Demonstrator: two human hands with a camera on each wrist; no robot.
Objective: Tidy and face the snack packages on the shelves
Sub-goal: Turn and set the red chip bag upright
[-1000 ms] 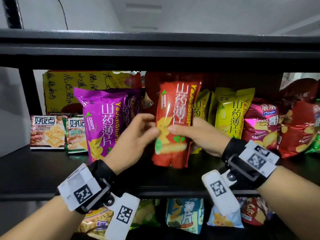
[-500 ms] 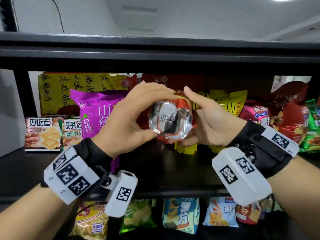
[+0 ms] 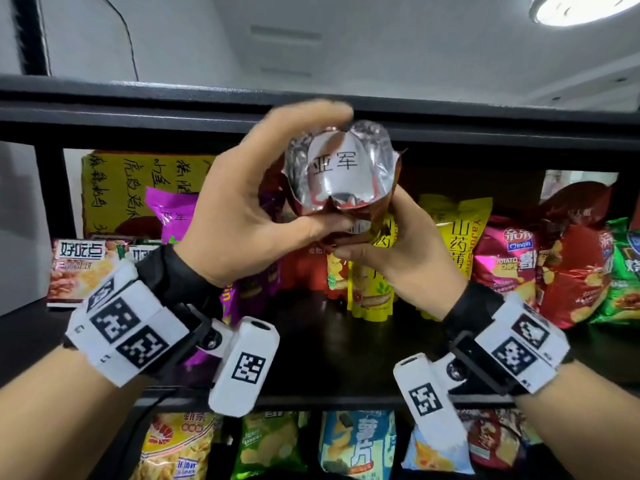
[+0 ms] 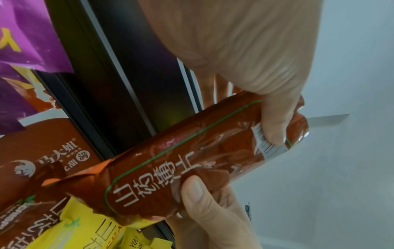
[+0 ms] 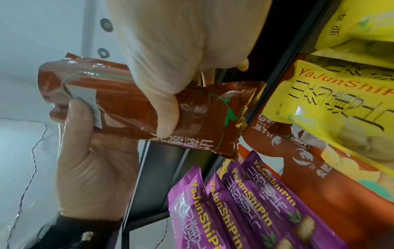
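A red yam-chip bag (image 3: 360,157) is held up in front of the upper shelf beam, lying end-on with its silver bottom facing me. My left hand (image 3: 332,174) grips it from the left, fingers over the top and thumb underneath. My right hand (image 3: 374,233) holds it from below right. In the left wrist view the left thumb (image 4: 275,128) presses the bag (image 4: 192,160) near its barcode. In the right wrist view the right thumb (image 5: 166,121) lies across the bag's printed face (image 5: 127,109).
On the dark shelf board (image 3: 346,348) stand purple bags (image 3: 166,213), another red bag (image 3: 304,268), yellow bags (image 3: 457,244), pink potato chips (image 3: 509,258), a green bag (image 3: 623,271) and cracker boxes (image 3: 78,268). The black beam (image 3: 138,109) runs overhead. More bags (image 3: 356,445) fill the shelf below.
The red bag stood upright on the shelf between both hands. Both hands have lifted it out, tipped it bottom-first towards me and raised it to the upper beam.
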